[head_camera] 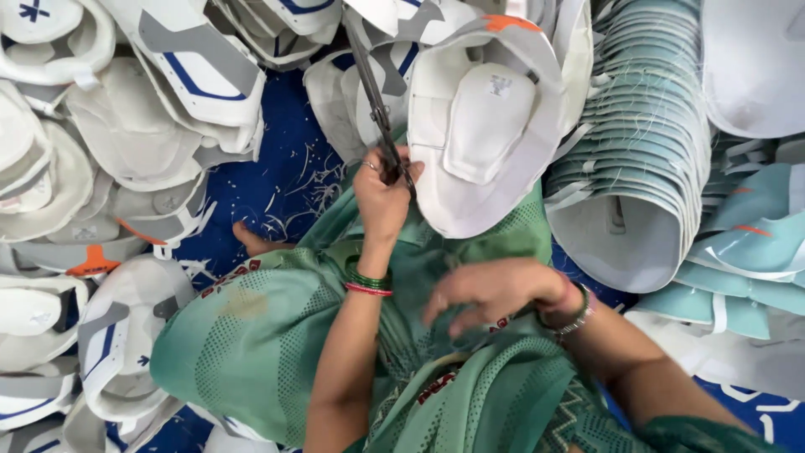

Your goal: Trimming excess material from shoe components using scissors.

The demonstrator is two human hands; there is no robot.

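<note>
My left hand (pixel 381 197) is raised in front of me and shut on a pair of dark scissors (pixel 373 92), whose blades point up and away. Right beside the hand lies a white shoe upper (pixel 486 126) with a padded tongue piece and an orange tab, its lower edge resting on my green-clothed lap (pixel 268 335). My right hand (pixel 495 289) hovers over my lap, slightly blurred, with its fingers apart and nothing in them. There are bangles on both wrists.
Heaps of white and grey shoe uppers (pixel 126 126) surround me on the left and at the top. A nested stack of pale teal uppers (pixel 646 143) stands at the right. Thread scraps litter the blue floor sheet (pixel 285 168). My bare foot (pixel 251 239) sticks out.
</note>
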